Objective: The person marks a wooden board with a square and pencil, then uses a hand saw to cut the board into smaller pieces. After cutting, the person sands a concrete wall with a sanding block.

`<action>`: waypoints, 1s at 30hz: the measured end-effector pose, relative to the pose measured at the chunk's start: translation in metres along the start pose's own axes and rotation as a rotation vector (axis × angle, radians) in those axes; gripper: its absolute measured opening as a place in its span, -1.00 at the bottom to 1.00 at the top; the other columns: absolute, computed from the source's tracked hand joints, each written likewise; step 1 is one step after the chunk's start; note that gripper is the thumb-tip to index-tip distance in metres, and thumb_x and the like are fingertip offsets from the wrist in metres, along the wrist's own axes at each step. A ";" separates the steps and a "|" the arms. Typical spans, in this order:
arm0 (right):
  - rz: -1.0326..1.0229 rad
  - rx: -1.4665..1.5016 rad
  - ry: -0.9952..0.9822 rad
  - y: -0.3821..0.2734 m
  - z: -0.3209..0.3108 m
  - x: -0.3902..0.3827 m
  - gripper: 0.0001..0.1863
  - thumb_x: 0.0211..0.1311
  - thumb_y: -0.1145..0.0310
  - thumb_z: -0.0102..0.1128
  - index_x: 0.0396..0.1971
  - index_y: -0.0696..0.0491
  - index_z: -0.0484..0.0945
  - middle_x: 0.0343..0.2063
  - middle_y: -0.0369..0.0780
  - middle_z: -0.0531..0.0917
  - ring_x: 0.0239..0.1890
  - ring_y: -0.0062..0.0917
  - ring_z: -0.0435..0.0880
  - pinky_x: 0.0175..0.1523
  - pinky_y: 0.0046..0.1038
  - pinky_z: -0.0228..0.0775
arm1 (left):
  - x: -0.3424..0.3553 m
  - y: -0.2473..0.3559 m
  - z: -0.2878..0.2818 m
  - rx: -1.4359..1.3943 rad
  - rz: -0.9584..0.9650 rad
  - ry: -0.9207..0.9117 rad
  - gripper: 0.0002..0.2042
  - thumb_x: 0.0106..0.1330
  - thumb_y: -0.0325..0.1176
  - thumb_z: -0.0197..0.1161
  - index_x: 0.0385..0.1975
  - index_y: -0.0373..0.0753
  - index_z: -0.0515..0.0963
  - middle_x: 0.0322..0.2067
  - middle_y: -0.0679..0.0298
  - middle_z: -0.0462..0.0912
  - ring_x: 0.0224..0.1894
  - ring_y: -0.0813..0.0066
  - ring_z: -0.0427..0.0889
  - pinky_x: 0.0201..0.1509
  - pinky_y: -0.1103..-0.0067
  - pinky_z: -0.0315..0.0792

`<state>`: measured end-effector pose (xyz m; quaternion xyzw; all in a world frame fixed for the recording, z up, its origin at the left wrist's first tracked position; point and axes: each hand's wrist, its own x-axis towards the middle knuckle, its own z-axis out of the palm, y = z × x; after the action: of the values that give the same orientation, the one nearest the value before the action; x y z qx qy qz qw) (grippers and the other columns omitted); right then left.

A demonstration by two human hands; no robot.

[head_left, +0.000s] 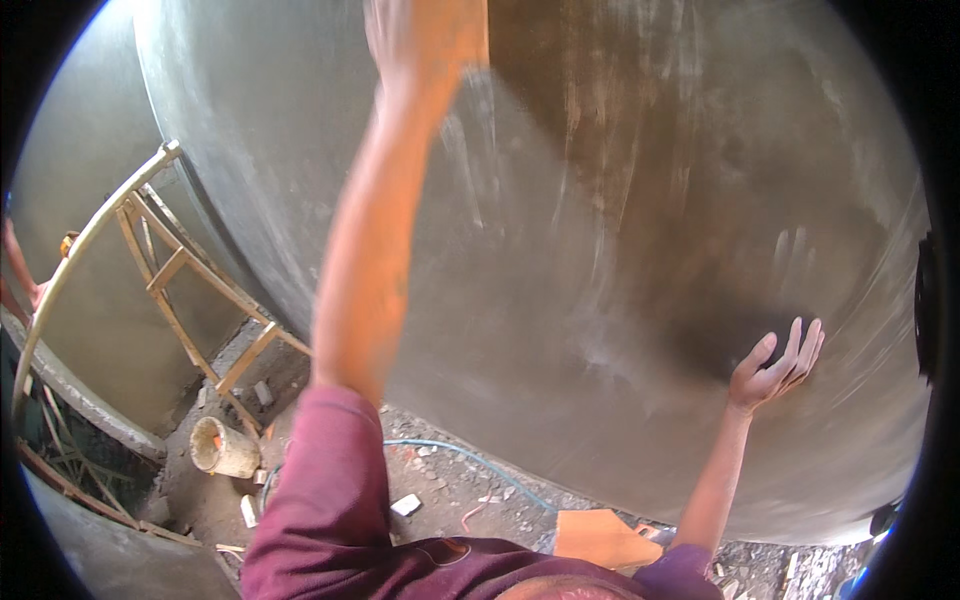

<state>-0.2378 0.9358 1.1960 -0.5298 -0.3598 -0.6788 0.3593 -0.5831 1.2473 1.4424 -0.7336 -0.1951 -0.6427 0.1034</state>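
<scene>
My left arm stretches up to the top edge, where my left hand [425, 35] is blurred and partly cut off by the frame. Beside it, an orange area ends in a straight vertical edge against the wall; whether it is something held is unclear. The fingers of that hand cannot be made out. At the lower right, my right hand [778, 368] is open, fingers spread and holding nothing, close to the plastered wall [520, 250]. Contact with the surface cannot be told. The wall is grey-brown, with darker damp-looking patches and pale streaks.
A wooden ladder-like frame [173, 268] leans at left, near a stained bucket [224, 447]. A blue hose [480, 458] runs over rubble along the wall's foot. An orange flat piece [600, 538] lies low in view. At far left, another person's hand [40, 294] shows.
</scene>
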 end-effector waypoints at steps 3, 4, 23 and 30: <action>-0.001 -0.005 0.000 0.009 -0.002 0.001 -0.62 0.46 0.25 0.00 0.16 0.10 0.46 0.24 -0.09 0.44 0.31 -0.17 0.37 0.36 -0.14 0.24 | -0.162 0.066 0.030 -0.081 -0.162 0.104 -0.44 0.30 -0.36 0.27 0.17 -0.57 0.23 -0.44 -0.15 0.62 -0.33 -0.15 0.63 -0.17 0.14 0.49; 0.000 -0.006 -0.001 0.009 0.000 -0.001 -0.62 0.46 0.25 0.01 0.17 0.09 0.47 0.24 -0.10 0.44 0.32 -0.18 0.37 0.36 -0.15 0.23 | -0.175 0.062 0.034 -0.081 -0.194 0.090 -0.48 0.31 -0.34 0.27 0.13 -0.53 0.27 -0.39 -0.13 0.63 -0.32 -0.10 0.64 -0.19 0.20 0.51; 0.210 0.194 -0.115 -0.028 -0.027 0.002 -0.56 0.43 0.24 0.05 0.21 0.12 0.43 0.27 -0.07 0.41 0.31 -0.18 0.38 0.40 -0.14 0.14 | -0.318 0.133 0.022 -0.169 -0.647 -0.137 -0.64 0.35 -0.28 0.27 -0.07 -0.41 0.34 -0.45 -0.05 0.62 -0.44 -0.01 0.66 -0.35 0.32 0.52; 0.944 1.628 -0.894 -0.195 -0.107 -0.001 -0.38 0.57 0.18 -0.22 0.45 0.21 -0.02 0.41 -0.02 0.21 0.44 -0.29 0.22 0.46 -0.30 0.07 | -0.379 0.195 -0.077 -0.725 -1.072 -0.040 -0.62 0.37 -0.23 0.28 -0.01 -0.36 0.37 -0.15 0.19 0.55 -0.10 0.52 0.54 -0.01 0.54 0.45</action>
<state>-0.4561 0.9372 1.1552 -0.4172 -0.5653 0.2369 0.6709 -0.6081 0.9823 1.1008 -0.5347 -0.3068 -0.6166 -0.4897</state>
